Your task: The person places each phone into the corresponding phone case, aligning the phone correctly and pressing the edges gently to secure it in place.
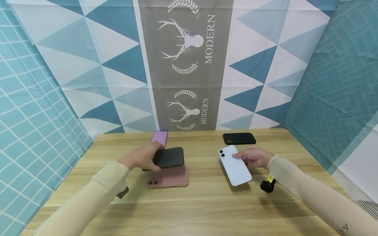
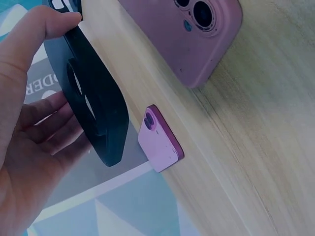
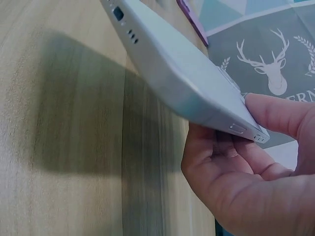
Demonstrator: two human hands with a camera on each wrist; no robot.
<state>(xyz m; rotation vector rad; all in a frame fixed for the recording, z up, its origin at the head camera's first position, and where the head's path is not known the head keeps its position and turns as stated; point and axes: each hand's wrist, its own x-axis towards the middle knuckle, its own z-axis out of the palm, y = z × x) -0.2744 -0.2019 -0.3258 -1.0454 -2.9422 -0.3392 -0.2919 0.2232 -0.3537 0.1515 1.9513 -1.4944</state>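
My left hand [image 1: 144,158] holds a black phone case [image 1: 171,156] above the table, thumb on one edge and fingers on the other. The left wrist view shows a camera opening in this case [image 2: 101,123]. Just below it lies a pink phone [image 1: 169,179], two camera lenses facing up. On the right, my right hand [image 1: 254,158] pinches a white phone [image 1: 236,167] by its long side, thumb on the back. The phone is tilted and raised, casting a shadow on the wood in the right wrist view. Its lenses point toward the upper left.
A purple phone [image 1: 159,137] lies at the back left of the wooden table [image 1: 189,213], partly behind my left hand. At the back right is a black phone or case [image 1: 240,138]. Patterned cloth [image 1: 186,65] hangs behind the table, with tiled-pattern cloth at both sides.
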